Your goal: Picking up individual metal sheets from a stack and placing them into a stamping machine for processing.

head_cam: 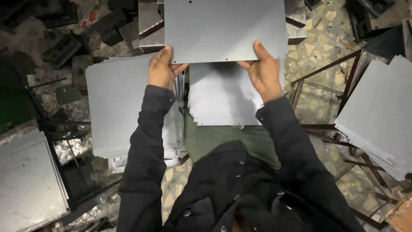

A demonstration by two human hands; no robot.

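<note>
A flat grey metal sheet [225, 28] with small holes near its edges is held up in front of me. My left hand [162, 68] grips its near left corner, thumb on top. Its near right edge is pinched by my right hand [264, 71]. Directly under the sheet, on my lap, lies a stack of similar grey sheets [223, 101]. Both arms are in dark sleeves.
A larger pile of grey sheets [118, 107] lies left of my left arm. Another stack [380, 116] rests on a metal frame [326, 68] at the right, and one more [28, 180] at the lower left. Dark metal parts [64, 43] litter the stone-chip floor.
</note>
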